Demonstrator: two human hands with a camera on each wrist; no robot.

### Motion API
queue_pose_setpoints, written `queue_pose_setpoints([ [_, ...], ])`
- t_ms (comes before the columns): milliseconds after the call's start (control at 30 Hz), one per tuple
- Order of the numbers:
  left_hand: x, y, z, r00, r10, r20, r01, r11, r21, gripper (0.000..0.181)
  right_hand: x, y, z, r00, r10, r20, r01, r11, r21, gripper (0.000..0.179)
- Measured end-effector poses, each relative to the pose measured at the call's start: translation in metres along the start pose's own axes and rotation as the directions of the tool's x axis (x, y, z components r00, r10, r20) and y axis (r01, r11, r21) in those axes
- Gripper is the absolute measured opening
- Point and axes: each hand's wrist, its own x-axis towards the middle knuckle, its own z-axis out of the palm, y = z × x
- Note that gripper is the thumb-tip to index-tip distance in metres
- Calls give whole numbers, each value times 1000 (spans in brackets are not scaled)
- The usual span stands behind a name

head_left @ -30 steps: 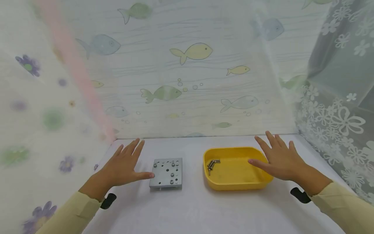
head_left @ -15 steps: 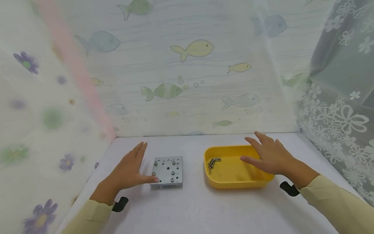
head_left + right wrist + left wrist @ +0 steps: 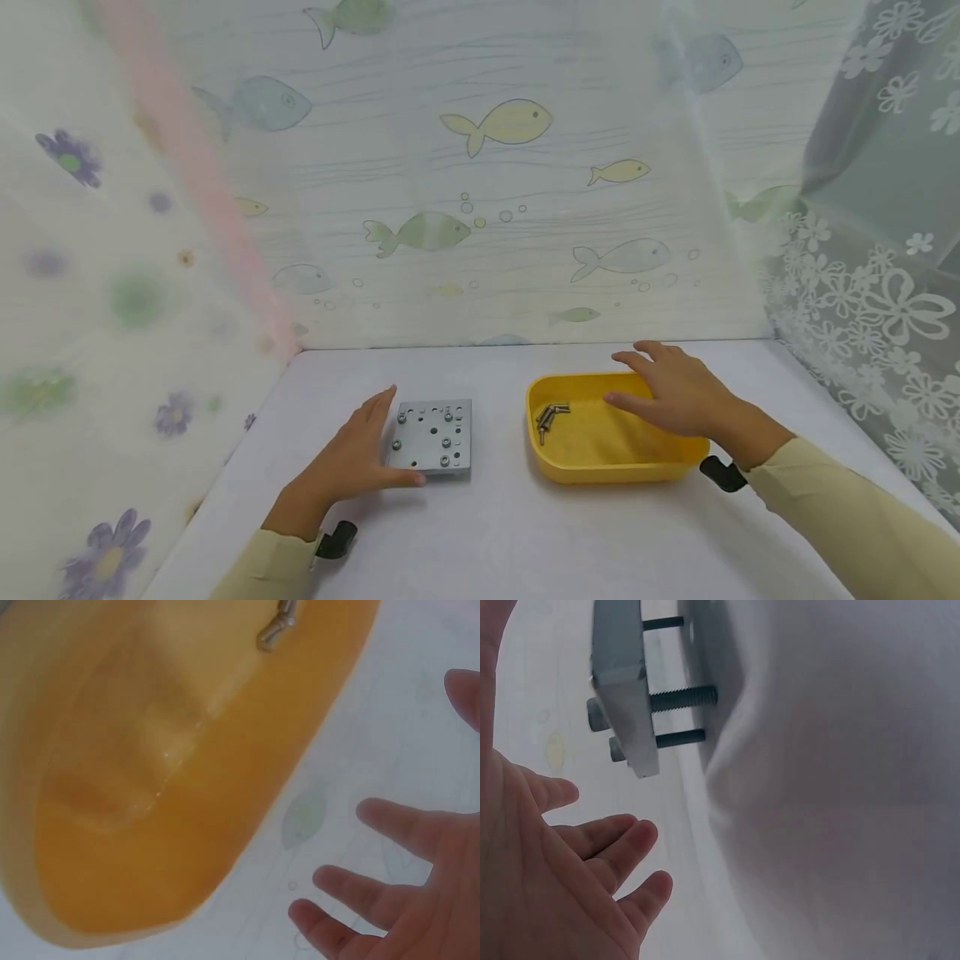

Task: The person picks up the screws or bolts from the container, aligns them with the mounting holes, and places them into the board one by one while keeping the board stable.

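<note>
A grey metal plate (image 3: 431, 442) with holes and several socket-head screws (image 3: 446, 442) stands on the white table. In the left wrist view, threaded screw shanks (image 3: 684, 698) stick out below the plate, holding it up off the cloth. My left hand (image 3: 352, 458) is at the plate's left side, thumb near its front corner and fingers spread, holding nothing. Over the right part of a yellow tray (image 3: 611, 475) hovers my right hand (image 3: 678, 392), fingers spread and nothing held. Several loose screws (image 3: 549, 419) lie in the tray's left end.
Behind the table (image 3: 495, 542) hangs a pale curtain (image 3: 480, 275) with fish printed on it. A flowered sheet (image 3: 135, 333) borders the left side, and a lace curtain (image 3: 885, 333) the right. A dark wrist mount (image 3: 337, 540) sits under the left wrist.
My left hand has moved right and slightly down, up beside the plate. My right hand has moved left, farther over the tray. Plate, tray and loose screws stay in place.
</note>
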Motion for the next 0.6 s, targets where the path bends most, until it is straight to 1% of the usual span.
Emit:
queue_pose_setpoints([
  [133,1,0,5,999,-22,30,23,999,-43,149,8,-2,4,1000,-11,4,11,1000,16,84],
  [233,3,-2,7,998,-32,45,36,995,-90,150,15,-2,7,999,-28,17,28,999,45,82],
  [333,6,-4,9,999,-30,39,36,986,-163,152,21,-2,9,998,-56,42,51,992,112,68],
  [467,9,-7,11,999,-26,26,32,970,-240,153,31,-1,14,992,-98,80,76,969,236,51],
  [600,12,-11,14,999,-23,36,33,951,-309,150,38,2,20,987,-102,123,54,939,340,45],
])
